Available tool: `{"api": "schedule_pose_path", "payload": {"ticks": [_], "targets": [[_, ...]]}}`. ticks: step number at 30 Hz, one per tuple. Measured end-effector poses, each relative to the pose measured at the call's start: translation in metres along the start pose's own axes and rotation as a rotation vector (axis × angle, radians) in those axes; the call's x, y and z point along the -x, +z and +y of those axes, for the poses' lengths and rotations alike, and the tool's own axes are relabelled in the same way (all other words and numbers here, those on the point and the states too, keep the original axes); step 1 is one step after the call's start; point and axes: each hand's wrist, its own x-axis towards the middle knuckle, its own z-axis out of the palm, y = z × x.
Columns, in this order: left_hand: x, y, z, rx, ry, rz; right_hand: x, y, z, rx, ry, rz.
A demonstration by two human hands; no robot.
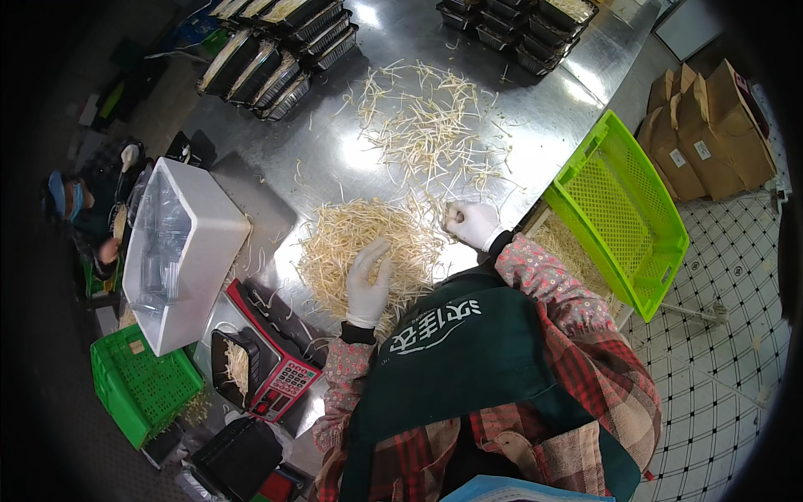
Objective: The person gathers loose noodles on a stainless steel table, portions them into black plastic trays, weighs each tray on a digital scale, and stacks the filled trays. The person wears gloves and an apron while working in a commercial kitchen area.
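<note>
A heap of pale bean sprouts (339,251) lies on the metal table in front of me. My left hand (369,285), in a white glove, is laid over the near side of this heap, its thumb apart from the fingers. At the heap's right edge is my right hand (473,224), also gloved, with fingers curled in towards the thumb. Sprouts lie against its fingertips, but whether it grips any is hard to see. Farther off, a thinner layer of sprouts (430,119) is spread over the tabletop. On the left, a black plastic tray (253,367) with some sprouts sits on a red digital scale (292,383).
Stacks of filled black trays (270,69) and more trays (495,31) stand at the far side. A white foam box (216,241) and green crate (147,383) are left; a lime crate (608,213) and cardboard boxes (709,135) right. Another person (81,207) is far left.
</note>
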Motion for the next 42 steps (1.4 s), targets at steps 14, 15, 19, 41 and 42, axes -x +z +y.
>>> {"api": "schedule_pose_path", "payload": {"ticks": [14, 15, 19, 41, 42], "targets": [[0.005, -0.01, -0.018, 0.007, -0.075, 0.062, 0.075, -0.15, 0.112, 0.652, 0.071, -0.6], [0.005, -0.01, -0.018, -0.009, -0.079, 0.059, 0.07, -0.149, 0.103, 0.709, 0.068, -0.615], [0.005, -0.01, -0.014, -0.05, -0.08, 0.028, 0.03, -0.094, 0.04, 0.27, -0.104, -0.26], [-0.002, -0.014, -0.026, -0.026, -0.114, 0.064, 0.016, -0.135, 0.054, 0.487, -0.028, -0.861], [-0.003, -0.012, -0.026, -0.022, -0.125, 0.058, 0.017, -0.145, 0.042, 0.466, -0.021, -0.777]]}}
